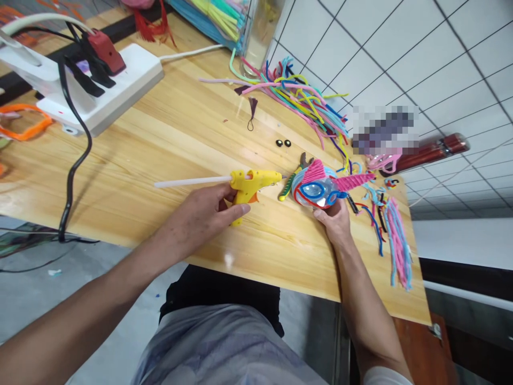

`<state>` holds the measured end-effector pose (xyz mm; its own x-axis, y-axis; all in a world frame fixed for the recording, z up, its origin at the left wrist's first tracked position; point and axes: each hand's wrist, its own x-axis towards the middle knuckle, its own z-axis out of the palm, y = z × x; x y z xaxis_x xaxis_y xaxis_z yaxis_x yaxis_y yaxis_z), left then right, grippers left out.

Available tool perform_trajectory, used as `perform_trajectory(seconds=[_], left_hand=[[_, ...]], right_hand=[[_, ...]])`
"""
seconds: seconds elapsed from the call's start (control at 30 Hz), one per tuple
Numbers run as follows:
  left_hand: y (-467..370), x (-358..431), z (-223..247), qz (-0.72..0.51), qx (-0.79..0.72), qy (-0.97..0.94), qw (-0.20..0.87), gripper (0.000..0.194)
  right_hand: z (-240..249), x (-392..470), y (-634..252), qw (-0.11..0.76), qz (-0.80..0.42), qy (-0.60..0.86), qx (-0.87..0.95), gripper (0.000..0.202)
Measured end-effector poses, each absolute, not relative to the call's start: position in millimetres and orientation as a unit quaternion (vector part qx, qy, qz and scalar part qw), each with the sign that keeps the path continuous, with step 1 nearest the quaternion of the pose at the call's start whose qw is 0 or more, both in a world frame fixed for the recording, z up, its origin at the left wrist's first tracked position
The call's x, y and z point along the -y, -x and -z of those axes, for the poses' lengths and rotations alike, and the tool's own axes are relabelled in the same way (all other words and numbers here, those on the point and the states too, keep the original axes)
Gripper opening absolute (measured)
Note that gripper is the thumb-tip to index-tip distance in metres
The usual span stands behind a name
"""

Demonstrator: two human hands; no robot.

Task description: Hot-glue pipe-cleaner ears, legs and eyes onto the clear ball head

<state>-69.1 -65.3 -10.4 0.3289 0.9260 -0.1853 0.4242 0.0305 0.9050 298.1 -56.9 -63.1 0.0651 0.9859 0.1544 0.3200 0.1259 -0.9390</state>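
My left hand [204, 214] grips a yellow glue gun [250, 184] by its handle, a white glue stick [188, 182] poking out of its back to the left. Its nozzle points right at a pipe-cleaner figure [320, 187], a round pink, blue and red piece with a pink horn. My right hand [334, 219] holds that figure from below, just above the wooden table [160, 139].
Loose pipe cleaners [300, 101] lie at the far side, more strands [396, 235] near the right edge. Two black bead eyes [283, 143], a small tassel [252, 109], pliers [294, 176], a white power strip [100, 85] with a black cable [72, 176] and a clear jar [260, 32] are around.
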Motion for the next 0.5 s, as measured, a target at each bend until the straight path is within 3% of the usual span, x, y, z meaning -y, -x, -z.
perform_trajectory(seconds=[0.5], left_hand=[[45,67,15,-0.260,-0.476,-0.658,0.523,0.028]], right_hand=[[65,59,-299,0.475,-0.365,0.563,0.569,0.068]])
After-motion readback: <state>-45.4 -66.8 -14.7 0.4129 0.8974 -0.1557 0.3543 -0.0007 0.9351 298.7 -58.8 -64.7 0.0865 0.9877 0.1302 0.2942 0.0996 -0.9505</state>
